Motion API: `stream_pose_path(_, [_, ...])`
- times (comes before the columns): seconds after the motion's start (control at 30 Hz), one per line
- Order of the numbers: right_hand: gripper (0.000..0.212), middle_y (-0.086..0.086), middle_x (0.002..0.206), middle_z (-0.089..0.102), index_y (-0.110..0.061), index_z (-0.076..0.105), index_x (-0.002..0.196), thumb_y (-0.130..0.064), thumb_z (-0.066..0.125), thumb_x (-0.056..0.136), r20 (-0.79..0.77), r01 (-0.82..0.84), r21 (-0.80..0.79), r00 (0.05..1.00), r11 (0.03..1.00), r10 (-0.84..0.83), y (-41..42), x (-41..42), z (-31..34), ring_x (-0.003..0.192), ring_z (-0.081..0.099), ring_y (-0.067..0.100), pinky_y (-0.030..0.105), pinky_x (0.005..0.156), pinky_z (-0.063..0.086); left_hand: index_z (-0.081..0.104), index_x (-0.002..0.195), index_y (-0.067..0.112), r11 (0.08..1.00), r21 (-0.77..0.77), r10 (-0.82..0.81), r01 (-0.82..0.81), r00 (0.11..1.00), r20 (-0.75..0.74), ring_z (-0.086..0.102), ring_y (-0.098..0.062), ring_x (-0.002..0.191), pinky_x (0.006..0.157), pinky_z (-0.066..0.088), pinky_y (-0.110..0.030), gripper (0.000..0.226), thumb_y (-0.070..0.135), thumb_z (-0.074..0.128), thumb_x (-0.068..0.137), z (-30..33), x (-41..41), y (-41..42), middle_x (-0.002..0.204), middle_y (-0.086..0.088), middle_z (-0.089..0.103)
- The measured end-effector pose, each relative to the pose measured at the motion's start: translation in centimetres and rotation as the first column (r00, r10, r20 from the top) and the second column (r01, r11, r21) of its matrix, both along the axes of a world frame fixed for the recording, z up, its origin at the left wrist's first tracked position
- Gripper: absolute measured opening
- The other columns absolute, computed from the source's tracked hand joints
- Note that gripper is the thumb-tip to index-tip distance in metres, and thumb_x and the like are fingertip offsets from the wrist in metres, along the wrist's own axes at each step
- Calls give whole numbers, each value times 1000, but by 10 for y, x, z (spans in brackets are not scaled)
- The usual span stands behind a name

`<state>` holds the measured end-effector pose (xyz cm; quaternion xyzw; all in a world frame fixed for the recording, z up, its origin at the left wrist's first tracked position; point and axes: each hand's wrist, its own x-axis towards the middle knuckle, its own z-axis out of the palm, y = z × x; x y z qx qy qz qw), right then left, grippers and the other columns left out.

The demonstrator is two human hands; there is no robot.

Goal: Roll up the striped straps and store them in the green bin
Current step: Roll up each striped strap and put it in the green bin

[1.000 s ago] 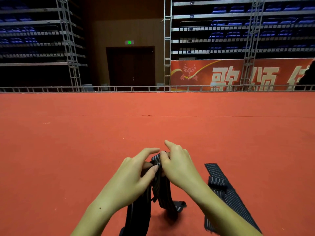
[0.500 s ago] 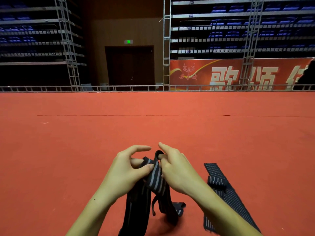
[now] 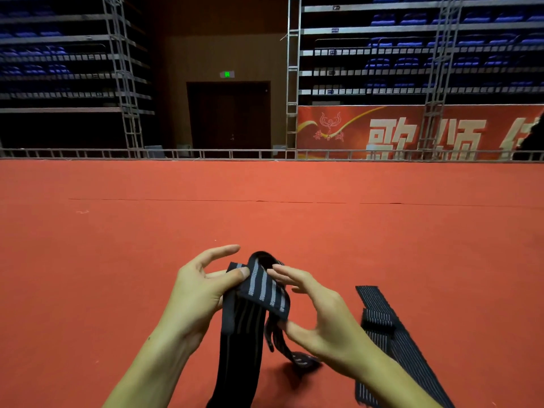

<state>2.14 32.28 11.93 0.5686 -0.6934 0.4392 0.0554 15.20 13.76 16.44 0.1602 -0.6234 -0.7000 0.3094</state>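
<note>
I hold a dark strap with pale grey stripes [image 3: 265,290] above the red floor. Its top end is folded over into a short flap. My left hand [image 3: 197,293] pinches the strap's upper left edge between thumb and fingers. My right hand [image 3: 321,316] has spread, relaxed fingers, with fingertips at the fold and the thumb under the flap's lower corner. The rest of the strap hangs down toward the bottom edge, and a narrow tail curls onto the floor. A second striped strap [image 3: 391,337] lies flat on the floor to the right. No green bin is in view.
Red carpet [image 3: 265,225] stretches ahead to a low metal rail [image 3: 206,154]. Behind it stand truss towers, tiered blue seating, a dark double door and a red banner [image 3: 412,134] with pale characters.
My hands have drawn apart. The tight bunch at the strap's top has opened into a wider folded flap, and my right hand's fingers have loosened and spread.
</note>
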Motion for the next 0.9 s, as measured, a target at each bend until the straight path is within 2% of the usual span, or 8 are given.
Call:
stream_pose_path(0.2, [96, -24, 156, 53, -44, 21, 165, -5, 68, 91, -33, 42, 70, 999, 997, -39, -11, -8, 9, 144, 50, -3, 40, 117, 46, 74, 127, 17, 988, 128, -86, 83, 996, 14, 77, -29, 74, 59, 64, -34, 46, -8, 78, 89, 3, -1, 5, 95, -22, 81])
stream_pose_path(0.33, [102, -28, 154, 53, -48, 9, 166, -35, 77, 90, -82, 81, 175, 994, 981, -68, -13, -26, 20, 146, 44, -8, 56, 129, 27, 75, 129, 16, 983, 153, -107, 100, 993, 41, 74, -24, 70, 59, 63, -31, 48, -6, 80, 87, 7, 6, -2, 97, -20, 80])
stream_pose_path(0.4, [106, -30, 154, 52, -52, 8, 165, -36, 80, 89, -30, 31, 258, 999, 966, -24, -13, -34, 22, 146, 42, -10, 50, 130, 26, 75, 130, 15, 978, 171, -128, 116, 990, 58, 70, -20, 64, 54, 60, -28, 49, -4, 81, 86, 8, 6, -2, 93, -17, 78])
stream_pose_path(0.47, [102, -26, 150, 58, -50, 13, 165, -33, 80, 91, 61, -68, 273, 997, 959, 54, -14, -35, 21, 145, 40, -13, 38, 124, 36, 75, 129, 14, 976, 188, -127, 114, 990, 59, 62, -15, 55, 47, 52, -25, 49, -2, 83, 83, 6, 5, -1, 87, -13, 75])
stream_pose_path(0.57, [98, -14, 150, 60, -39, 23, 167, -26, 83, 90, 87, -55, 112, 995, 992, 45, -17, -27, 15, 142, 52, -2, 35, 117, 45, 76, 128, 16, 970, 226, -106, 92, 993, 54, 55, -13, 53, 46, 46, -23, 57, 6, 87, 72, 3, 1, -2, 86, -11, 73])
stream_pose_path(0.77, [73, -11, 124, 74, -21, 53, 150, 6, 79, 87, -84, -38, -301, 996, 953, 13, -26, -11, 8, 123, 70, 14, 36, 108, 52, 74, 129, 12, 974, 224, -48, 40, 998, 28, 68, -18, 59, 52, 55, -25, 43, -2, 79, 89, 0, -2, 2, 91, -16, 78])
stream_pose_path(0.83, [67, -9, 114, 78, -20, 61, 141, 13, 74, 84, -23, -11, -388, 1000, 921, 2, -28, -10, 10, 112, 75, 14, 32, 99, 57, 72, 131, 11, 974, 217, -72, 70, 997, 4, 73, -20, 66, 58, 58, -28, 39, 4, 77, 93, 2, -2, 7, 95, -14, 80])
stream_pose_path(0.9, [50, -8, 105, 78, -22, 66, 132, 4, 78, 91, 153, 80, -451, 988, 889, -11, -29, -10, 17, 103, 77, 15, 30, 91, 60, 69, 133, 11, 976, 197, -96, 96, 995, -10, 77, -24, 78, 68, 59, -32, 37, 20, 74, 97, 5, 0, 9, 100, -14, 82])
